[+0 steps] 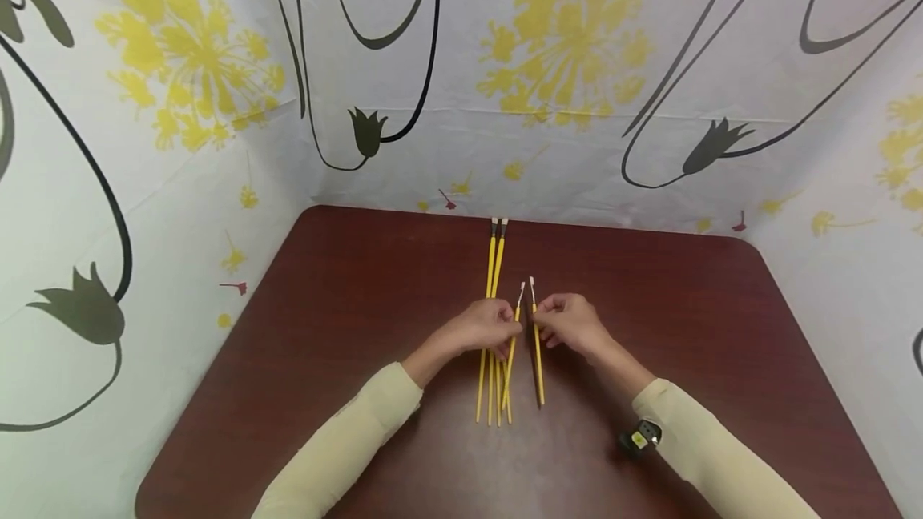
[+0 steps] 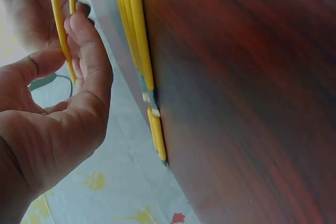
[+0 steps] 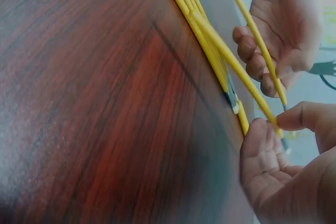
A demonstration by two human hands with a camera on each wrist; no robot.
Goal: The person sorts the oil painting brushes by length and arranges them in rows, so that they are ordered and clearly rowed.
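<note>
My left hand (image 1: 490, 327) pinches a thin yellow-handled paintbrush (image 1: 511, 355) near its ferrule, bristle end pointing away from me. Just to the right, my right hand (image 1: 570, 319) holds a second yellow paintbrush (image 1: 538, 367) between thumb and fingertips, at the upper part of its handle. The two held brushes stand side by side with a narrow gap at their tips. Under the left hand several more yellow paintbrushes (image 1: 479, 391) lie on the table, partly hidden by that hand. In the right wrist view, the right hand (image 3: 286, 166) grips its brush (image 3: 239, 66) close to the ferrule.
Two of the lying brushes reach toward the table's far edge, their white bristles (image 1: 504, 222) at the back. The dark reddish-brown table (image 1: 346, 279) meets a patterned white cloth (image 1: 447, 158) behind. A small black device (image 1: 642, 437) sits at the right sleeve.
</note>
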